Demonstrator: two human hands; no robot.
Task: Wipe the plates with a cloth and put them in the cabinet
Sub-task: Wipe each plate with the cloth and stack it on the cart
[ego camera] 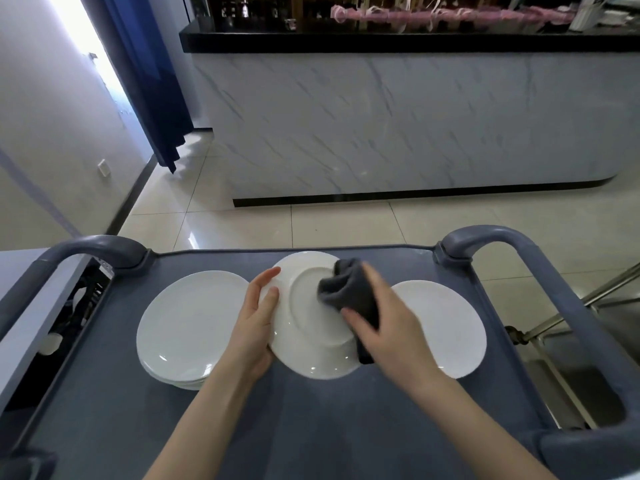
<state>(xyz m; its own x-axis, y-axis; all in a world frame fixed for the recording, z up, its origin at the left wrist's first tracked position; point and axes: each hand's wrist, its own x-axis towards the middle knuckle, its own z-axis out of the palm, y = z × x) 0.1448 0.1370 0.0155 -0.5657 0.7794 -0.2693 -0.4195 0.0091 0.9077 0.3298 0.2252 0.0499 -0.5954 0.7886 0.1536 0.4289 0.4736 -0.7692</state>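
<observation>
Motion blur on right hand (391, 327), which hides near part of crumpled dark grey cloth (346, 289); some left hand (256, 327) fingers hidden behind round white ceramic plate (311, 334); left stack of white plates (187, 327): count unclear; far dark shelf items (242, 12) unreadable.

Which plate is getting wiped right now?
The middle plate: the left hand holds its edge and the right hand rubs the grey cloth on it. The left stack and the right plate lie on the cart.
</observation>
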